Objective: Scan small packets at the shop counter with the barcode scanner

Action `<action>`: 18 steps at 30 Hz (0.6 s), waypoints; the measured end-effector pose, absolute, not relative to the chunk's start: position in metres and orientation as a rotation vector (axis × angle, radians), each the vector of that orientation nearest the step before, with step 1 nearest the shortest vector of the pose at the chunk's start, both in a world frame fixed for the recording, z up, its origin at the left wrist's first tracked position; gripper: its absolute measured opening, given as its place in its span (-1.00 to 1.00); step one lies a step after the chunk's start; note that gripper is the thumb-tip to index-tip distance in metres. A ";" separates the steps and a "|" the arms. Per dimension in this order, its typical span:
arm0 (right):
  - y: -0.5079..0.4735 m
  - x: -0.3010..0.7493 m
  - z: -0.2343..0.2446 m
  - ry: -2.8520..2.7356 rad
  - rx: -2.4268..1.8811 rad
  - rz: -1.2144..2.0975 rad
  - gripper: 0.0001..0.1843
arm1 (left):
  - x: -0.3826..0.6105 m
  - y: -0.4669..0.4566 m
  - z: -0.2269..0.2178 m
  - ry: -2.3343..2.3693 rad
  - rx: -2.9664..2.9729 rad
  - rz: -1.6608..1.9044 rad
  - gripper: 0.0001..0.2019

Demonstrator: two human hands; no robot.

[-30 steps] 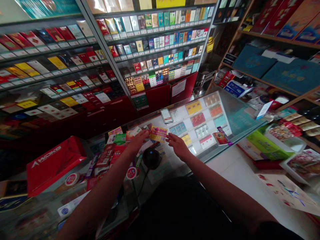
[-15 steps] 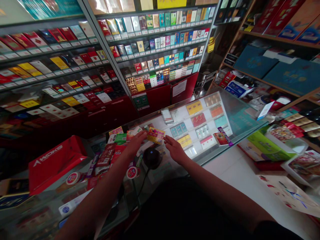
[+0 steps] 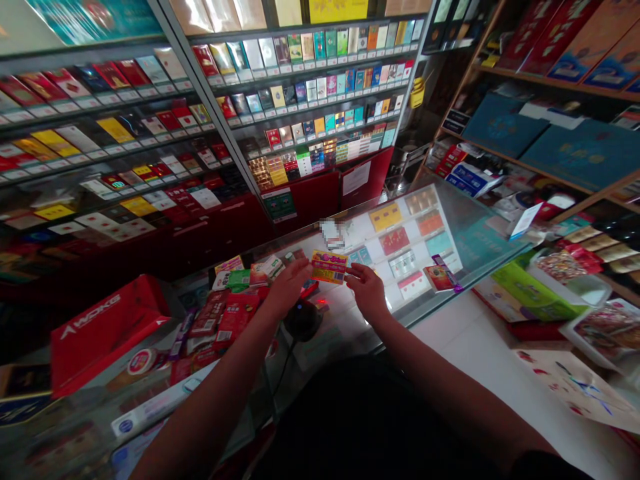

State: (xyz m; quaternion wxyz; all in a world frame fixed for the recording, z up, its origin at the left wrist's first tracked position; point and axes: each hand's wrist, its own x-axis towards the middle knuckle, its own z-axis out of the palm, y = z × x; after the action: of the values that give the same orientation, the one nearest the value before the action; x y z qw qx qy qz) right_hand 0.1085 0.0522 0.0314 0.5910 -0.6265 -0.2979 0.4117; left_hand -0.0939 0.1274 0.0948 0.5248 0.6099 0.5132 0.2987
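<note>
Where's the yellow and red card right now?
In the head view, the yellow and red card is between the left hand and the right hand, over the glass display counter.

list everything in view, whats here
cigarette packs: many, mixed colours, on shelves ahead
blue boxes: two, blue, on wooden shelf at right
glass counter: one, clear, in front of the person
red box: one, red, at left
red packets: several, red, on counter left of hands
black round device: one, black, below the hands
green box: one, green, at right
printed card: one, yellow and pink, between hands
left hand: one, at card's left
right hand: one, at card's right
</note>
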 end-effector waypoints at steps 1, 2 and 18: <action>0.052 0.113 0.033 -0.678 -1.458 0.942 -0.47 | -0.088 0.124 0.096 1.224 1.435 0.716 -0.42; 0.051 0.118 0.034 -0.669 -1.462 0.921 -0.48 | -0.083 0.121 0.097 1.210 1.406 0.719 -0.43; 0.012 0.220 -0.005 -0.168 -1.484 1.037 -0.64 | -0.020 0.075 0.083 0.943 1.392 0.540 -0.51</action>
State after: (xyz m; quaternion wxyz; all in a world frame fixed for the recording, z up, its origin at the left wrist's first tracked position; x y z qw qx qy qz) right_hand 0.2201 0.0121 -0.0046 0.6144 -0.6439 -0.0730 0.4501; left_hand -0.0203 0.0748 0.0833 0.6348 0.6090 0.4127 0.2364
